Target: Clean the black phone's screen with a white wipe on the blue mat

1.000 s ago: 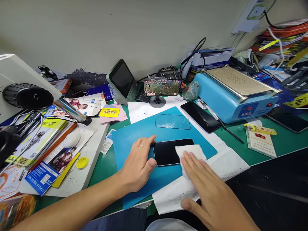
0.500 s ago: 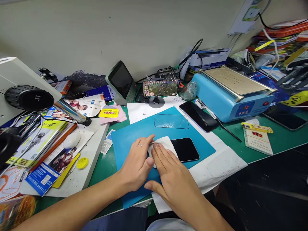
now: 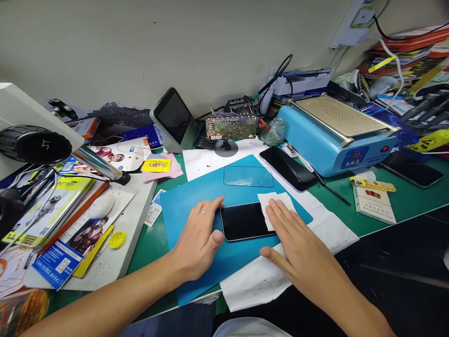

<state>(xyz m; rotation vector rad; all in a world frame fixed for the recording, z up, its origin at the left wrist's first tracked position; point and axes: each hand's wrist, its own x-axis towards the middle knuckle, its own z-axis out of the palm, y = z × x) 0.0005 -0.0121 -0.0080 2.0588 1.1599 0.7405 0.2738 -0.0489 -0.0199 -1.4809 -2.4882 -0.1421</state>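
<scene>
A black-screened smartphone (image 3: 242, 223) lies face up on the blue mat (image 3: 196, 192). Its right end is covered by a folded white wipe (image 3: 263, 199). With fingers stretched flat, my right hand (image 3: 294, 238) presses the wipe against the screen. My left hand (image 3: 199, 238) rests on the mat at the phone's left end, fingers extended and thumb apart, with nothing in it. Farther back on the mat lies a clear screen protector with a black border (image 3: 248, 177).
Behind the mat, a phone showing a game (image 3: 231, 127) stands on a round stand, near a glass jar (image 3: 273, 132). A dark phone (image 3: 287, 168) lies beside a blue heating machine (image 3: 315, 140). Booklets and boxes (image 3: 45, 210) crowd the left, under a microscope arm (image 3: 94, 161).
My right hand has slid the wipe rightward along the phone, uncovering the left end of its screen. My left hand has stayed almost in place.
</scene>
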